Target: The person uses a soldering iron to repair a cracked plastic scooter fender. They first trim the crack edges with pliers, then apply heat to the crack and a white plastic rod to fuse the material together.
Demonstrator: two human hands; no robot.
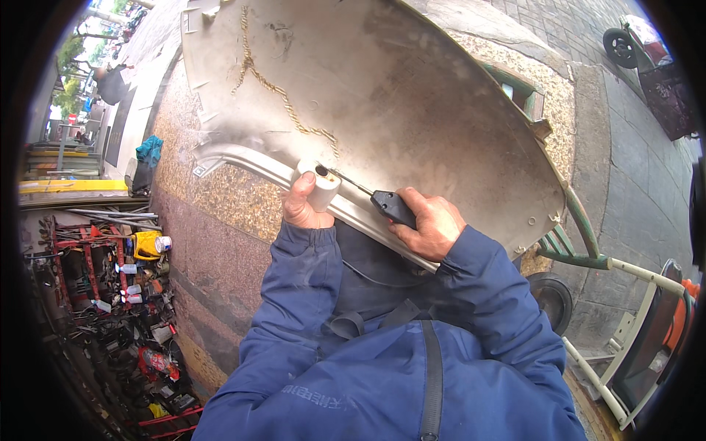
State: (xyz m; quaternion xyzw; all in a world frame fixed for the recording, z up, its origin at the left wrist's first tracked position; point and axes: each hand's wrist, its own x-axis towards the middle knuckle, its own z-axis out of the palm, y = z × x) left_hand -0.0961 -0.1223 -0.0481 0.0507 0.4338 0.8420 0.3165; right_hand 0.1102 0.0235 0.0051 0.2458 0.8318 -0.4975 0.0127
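Note:
My left hand (299, 201) is wrapped round a whitish rounded piece (324, 192) with a dark round hole in its top. My right hand (432, 224) grips a black-handled tool (393, 208) with a thin metal shaft, whose tip reaches the top of the whitish piece beside the hole. Both hands are over the near edge of a large, curved, pale panel (434, 110), which is smudged brown. A raised, gold-coloured ropy seam (283, 95) runs crookedly down the panel and ends close above the whitish piece. I cannot tell whether the whitish piece is attached to the panel.
Tools, bottles and a yellow container (146, 245) crowd a red rack (88, 257) at the left. A green and cream metal frame (588, 228) and a dark wheel (550, 301) stand at the right. A loaded cart (662, 88) is farther off. Speckled stone paving (198, 191) lies beneath.

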